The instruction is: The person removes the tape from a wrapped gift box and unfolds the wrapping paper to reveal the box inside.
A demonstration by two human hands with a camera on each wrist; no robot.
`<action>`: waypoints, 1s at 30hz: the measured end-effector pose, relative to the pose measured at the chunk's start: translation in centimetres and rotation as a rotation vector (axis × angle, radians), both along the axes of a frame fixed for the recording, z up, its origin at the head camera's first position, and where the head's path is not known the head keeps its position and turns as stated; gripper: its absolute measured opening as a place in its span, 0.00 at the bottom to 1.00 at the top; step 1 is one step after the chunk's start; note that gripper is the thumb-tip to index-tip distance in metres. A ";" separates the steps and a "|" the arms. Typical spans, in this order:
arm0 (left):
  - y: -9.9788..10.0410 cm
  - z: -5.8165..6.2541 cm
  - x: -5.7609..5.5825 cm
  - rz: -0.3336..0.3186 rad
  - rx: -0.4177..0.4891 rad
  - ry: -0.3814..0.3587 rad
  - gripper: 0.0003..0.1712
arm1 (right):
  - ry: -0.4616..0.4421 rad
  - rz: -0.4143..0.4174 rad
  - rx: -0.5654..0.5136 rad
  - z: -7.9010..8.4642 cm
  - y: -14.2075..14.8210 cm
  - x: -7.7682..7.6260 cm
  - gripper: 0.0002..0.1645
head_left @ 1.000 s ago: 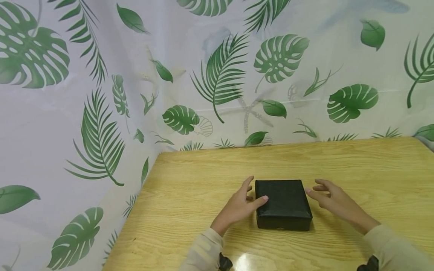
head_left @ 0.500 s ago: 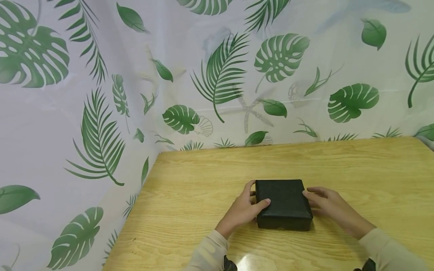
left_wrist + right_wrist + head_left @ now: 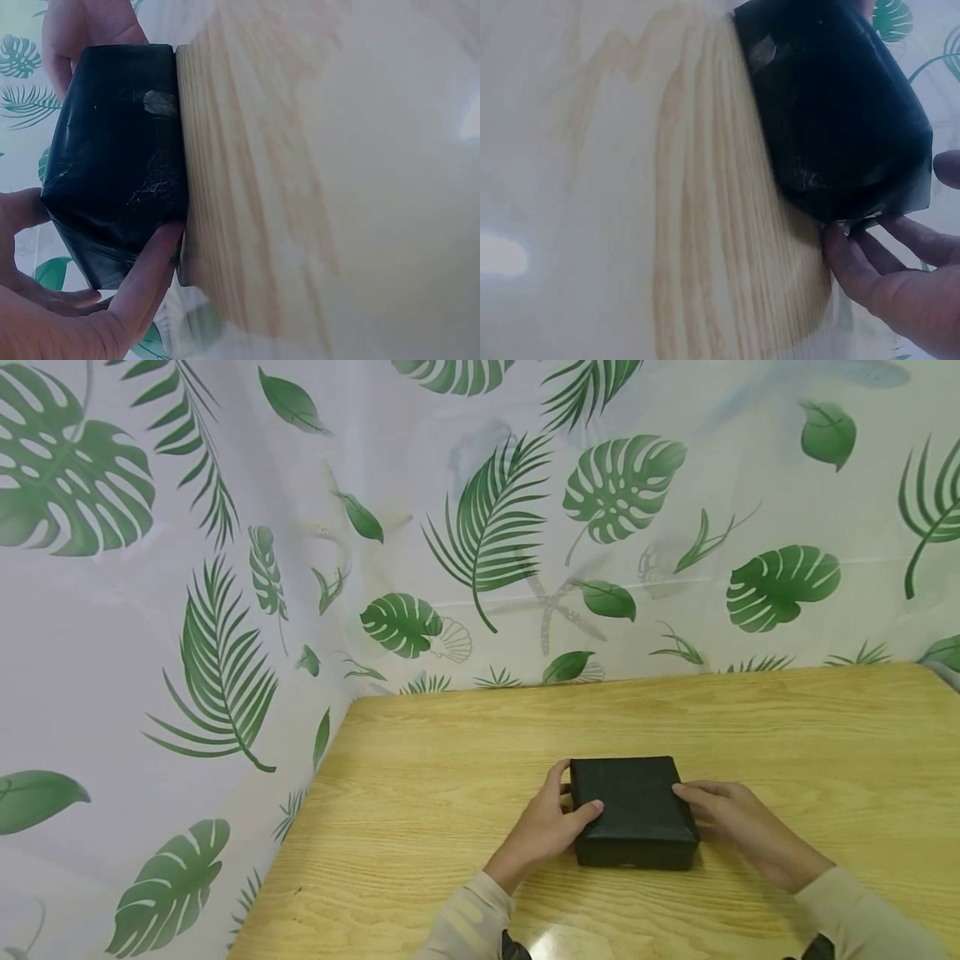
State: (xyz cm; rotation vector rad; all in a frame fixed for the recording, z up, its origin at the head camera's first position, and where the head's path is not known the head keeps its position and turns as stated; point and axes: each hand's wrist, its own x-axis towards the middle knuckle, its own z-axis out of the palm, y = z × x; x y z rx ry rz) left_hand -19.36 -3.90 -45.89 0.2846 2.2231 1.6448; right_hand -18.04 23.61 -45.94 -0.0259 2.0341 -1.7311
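Note:
A black box [image 3: 633, 802] with a flat, square top rests on the wooden table, wrapped in a slightly glossy cover. My left hand [image 3: 543, 827] grips its left side, thumb on the top face and fingers along the side wall. At the opposite side my right hand [image 3: 738, 818] holds the box, its thumb by the upper right edge and its other fingers partly hidden behind the wall. The left wrist view shows scuffs and a small pale patch on the front of the box [image 3: 120, 150]. In the right wrist view, fingertips [image 3: 844, 251] touch the box's lower side edge.
The wooden table [image 3: 420, 777] has a pale grain and a bright light reflection near its front. Behind it and to the left hangs a white curtain [image 3: 480, 527] printed with green leaves. Beige sleeves [image 3: 472, 918] cover both forearms.
Both hands have closed in on the box, the right hand coming from a small distance to touch it. The box has shifted slightly to the right.

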 end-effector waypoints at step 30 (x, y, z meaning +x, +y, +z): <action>2.0 -0.6 -0.3 0.050 0.164 -0.145 0.46 | -0.182 -0.147 -0.594 -1.0 2.4 -0.2 0.16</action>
